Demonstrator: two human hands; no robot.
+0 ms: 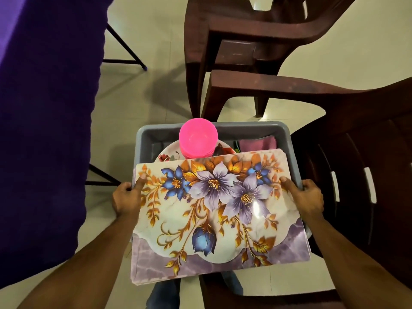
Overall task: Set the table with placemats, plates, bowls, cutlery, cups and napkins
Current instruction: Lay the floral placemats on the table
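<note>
**Tub of tableware held at both ends, placemats riding loose on top**

Both hands carry a grey tub (287, 139) above the floor. Left hand (126, 200) grips the tub's left rim: fingers curled under and out of sight, thumb laid on the left edge of the floral placemats (218, 210). Right hand (308, 197) mirrors it: fingers wrapped over the right rim, thumb pinning the mats' right edge.

Placemats look like a thin stack, lying flat across the near part of the tub and overhanging its near rim toward the person. Behind them in the tub: a stack of pink bowls (198, 137) sitting on patterned plates (169, 152), and a pink napkin (257, 142) at the far right. Cutlery and cups not made out.

Step in hand, as I judge it: get the tub onto the desk. Advice: keep it level, since only the thumbs seem to hold the glossy mats and a tilt toward the body could slide them off. Keep both thumbs down until the tub rests on something.

Surroundings: purple-covered desk (44, 108) close on the left, its dark metal legs (124, 45) showing below the cloth. Two brown plastic chairs, one ahead (245, 41) and one just right of the tub (356, 175). The gap between desk and chairs is narrow; a swing left must clear the desk edge, and the right elbow sits near the chair's arm.
</note>
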